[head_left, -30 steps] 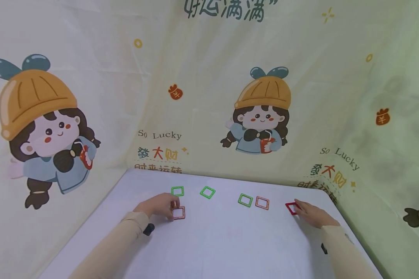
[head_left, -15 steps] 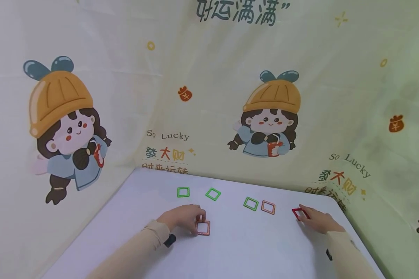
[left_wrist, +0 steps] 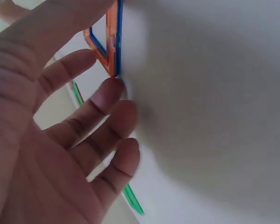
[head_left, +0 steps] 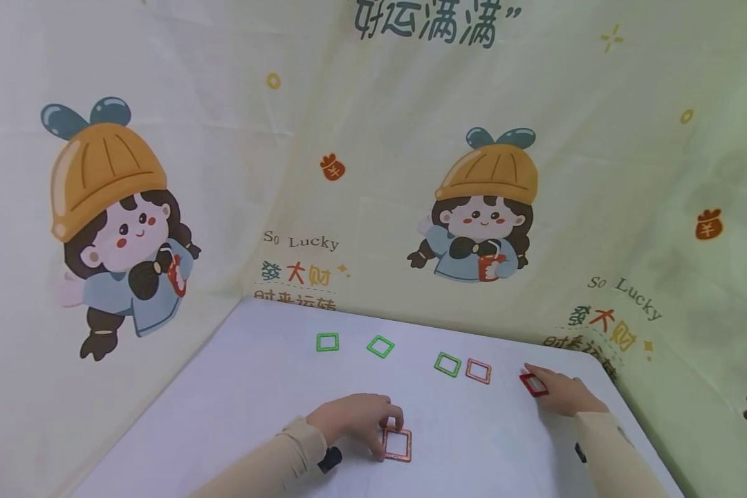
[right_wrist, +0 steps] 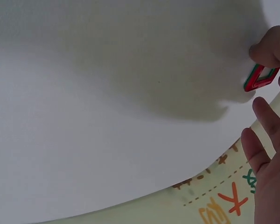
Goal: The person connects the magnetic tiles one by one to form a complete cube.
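Note:
My left hand (head_left: 357,420) pinches the left side of an orange square frame tile (head_left: 409,446) near the front middle of the table. The left wrist view shows this orange tile (left_wrist: 111,51) with a blue edge strip; the other fingers are spread below it, loosely bent. At the right of the table, my right hand (head_left: 563,393) holds a red square frame tile (head_left: 527,385) between thumb and fingers. In the right wrist view the red tile (right_wrist: 259,84) has a green edge, partly hidden by the thumb.
Towards the back of the white table (head_left: 255,387) lie a green frame tile (head_left: 328,350), another green one (head_left: 373,351) and a third green one (head_left: 438,364). Beside the third lies an orange tile (head_left: 469,370). A printed cloth (head_left: 361,228) hangs behind the table.
My left hand has moved towards the front and right, carrying the orange tile. The right hand stays nearly in place with the red tile. The head view has turned a little left.

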`<state>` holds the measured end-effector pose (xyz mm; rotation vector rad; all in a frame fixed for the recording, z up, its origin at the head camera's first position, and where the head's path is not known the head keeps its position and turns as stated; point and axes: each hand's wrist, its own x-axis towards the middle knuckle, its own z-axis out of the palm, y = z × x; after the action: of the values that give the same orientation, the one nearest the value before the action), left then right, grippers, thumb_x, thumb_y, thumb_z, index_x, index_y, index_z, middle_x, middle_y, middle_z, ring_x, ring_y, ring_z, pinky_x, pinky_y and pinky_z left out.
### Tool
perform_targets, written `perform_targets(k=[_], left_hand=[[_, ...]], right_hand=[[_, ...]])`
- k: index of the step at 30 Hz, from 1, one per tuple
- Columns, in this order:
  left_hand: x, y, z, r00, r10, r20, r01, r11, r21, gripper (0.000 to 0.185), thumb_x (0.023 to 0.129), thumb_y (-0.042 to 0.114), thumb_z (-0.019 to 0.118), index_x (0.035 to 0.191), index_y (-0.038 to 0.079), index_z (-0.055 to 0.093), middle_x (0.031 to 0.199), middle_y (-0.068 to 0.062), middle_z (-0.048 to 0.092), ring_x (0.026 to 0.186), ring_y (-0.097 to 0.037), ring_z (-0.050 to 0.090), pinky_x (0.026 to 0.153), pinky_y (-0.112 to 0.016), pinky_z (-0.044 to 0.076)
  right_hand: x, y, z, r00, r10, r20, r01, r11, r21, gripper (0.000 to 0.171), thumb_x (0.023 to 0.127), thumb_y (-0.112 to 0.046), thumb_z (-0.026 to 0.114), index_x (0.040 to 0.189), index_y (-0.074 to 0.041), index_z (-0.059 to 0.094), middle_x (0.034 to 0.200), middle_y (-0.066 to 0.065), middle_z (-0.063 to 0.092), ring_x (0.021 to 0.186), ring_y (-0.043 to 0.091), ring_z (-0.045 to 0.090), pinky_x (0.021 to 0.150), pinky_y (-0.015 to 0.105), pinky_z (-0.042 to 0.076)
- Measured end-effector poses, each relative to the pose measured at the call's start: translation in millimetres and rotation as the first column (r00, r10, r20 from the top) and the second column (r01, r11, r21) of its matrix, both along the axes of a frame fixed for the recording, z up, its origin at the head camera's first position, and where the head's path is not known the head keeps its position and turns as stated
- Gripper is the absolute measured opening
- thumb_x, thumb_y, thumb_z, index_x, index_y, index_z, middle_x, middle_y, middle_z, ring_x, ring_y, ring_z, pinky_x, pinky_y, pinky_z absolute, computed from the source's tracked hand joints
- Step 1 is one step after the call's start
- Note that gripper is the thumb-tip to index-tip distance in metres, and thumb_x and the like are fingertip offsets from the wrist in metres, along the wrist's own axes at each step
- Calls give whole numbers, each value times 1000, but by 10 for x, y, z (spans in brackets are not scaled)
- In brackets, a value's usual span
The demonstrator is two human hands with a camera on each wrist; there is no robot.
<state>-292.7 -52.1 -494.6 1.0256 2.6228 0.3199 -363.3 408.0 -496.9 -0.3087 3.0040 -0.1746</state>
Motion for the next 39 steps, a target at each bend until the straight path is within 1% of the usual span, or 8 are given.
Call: perform_targets(k=[5,8,12,15,21,29,35,39], left_hand=[[79,95,-76,998,-42,54,40,998,51,51,76,26,92,116,37,63,91,16,56,83,-1,53,78,-21,47],[69,93,-119,993,-15,114,5,996,95,52,76,25,92,117,35,62,90,16,57,82,-1,54,77,-22,47],[96,85,-108,986,27,165,-51,988,143,46,76,24,93,109,29,61,87,13,56,78,-2,51,72,-22,46],[118,87,-104,985,40,169,-68,984,163,43,75,22,93,102,26,59,84,12,54,75,-1,48,69,-21,44],[138,115,-100,981,66,184,-98,980,174,43,73,18,93,98,25,59,83,12,53,74,-1,47,67,-20,43],[131,120,-78,973,121,198,-153,975,160,44,70,18,94,95,25,58,79,12,53,71,-2,47,65,-21,42],[112,91,-92,969,124,212,-161,973,165,44,71,20,95,95,25,58,80,11,53,71,-2,48,65,-21,42],[101,83,-94,971,109,214,-148,973,175,44,71,20,95,94,25,58,79,11,52,71,-2,47,65,-21,42]], right_hand=[[-42,4,48,999,38,-13,-37,998,57,70,82,-4,75,148,-4,51,136,28,62,120,50,61,96,76,39],[-71,7,43,999,45,-12,-44,997,67,73,80,-3,77,148,-5,52,135,26,64,117,47,63,96,76,39],[-87,4,30,999,41,2,-41,997,63,73,79,-2,77,148,-5,52,135,25,64,119,47,62,97,77,38],[-94,5,27,999,39,8,-39,996,74,72,79,-3,78,147,-4,53,133,25,65,119,48,62,97,76,38],[-69,25,53,999,49,-13,-47,993,112,67,78,-6,83,140,-2,59,127,23,68,116,47,63,96,76,39],[-17,1,55,988,122,-90,-112,988,105,44,76,-5,82,118,-4,71,117,15,72,111,41,67,90,70,47],[1,-66,68,995,77,-56,-73,995,62,43,77,-4,83,118,-1,71,118,16,70,109,40,66,92,59,53],[14,-81,88,996,72,-57,-70,997,39,45,76,-4,84,119,0,70,118,19,69,109,42,66,93,60,52]])
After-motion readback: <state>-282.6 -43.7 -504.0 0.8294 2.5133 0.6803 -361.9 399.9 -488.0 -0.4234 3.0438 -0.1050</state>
